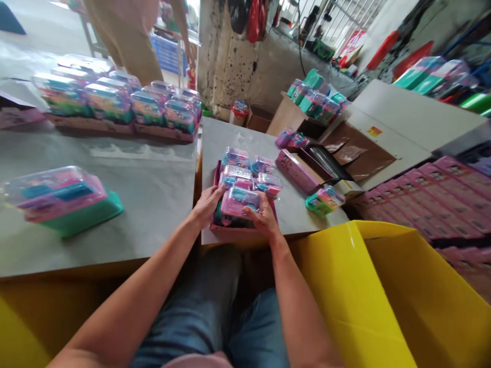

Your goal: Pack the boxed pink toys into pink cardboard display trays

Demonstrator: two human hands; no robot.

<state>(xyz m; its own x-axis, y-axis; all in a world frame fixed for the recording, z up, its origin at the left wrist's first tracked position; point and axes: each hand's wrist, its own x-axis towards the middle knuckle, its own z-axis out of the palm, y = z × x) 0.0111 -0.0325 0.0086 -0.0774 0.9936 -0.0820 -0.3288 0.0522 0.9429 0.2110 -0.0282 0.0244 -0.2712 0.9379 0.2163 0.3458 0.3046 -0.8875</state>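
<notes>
My right hand (264,215) is closed on a small plastic case (240,200) with a clear pinkish lid, at the near end of a shallow pink box (236,229). The thumb lies across the case's front right. My left hand (208,206) is closed at the left wall of that box, fingertips close beside the case; its lower fingers are partly hidden. Several similar cases (237,176) with blue and pink contents sit behind in the same box.
On the left table, a larger green-based case (72,207) lies near filled trays of cases (109,102). Right of my box are an open pink carton (297,170) and a loose case (325,200). A yellow bin (345,286) stands front right, pink boxes (433,199) behind. A person (126,36) stands beyond.
</notes>
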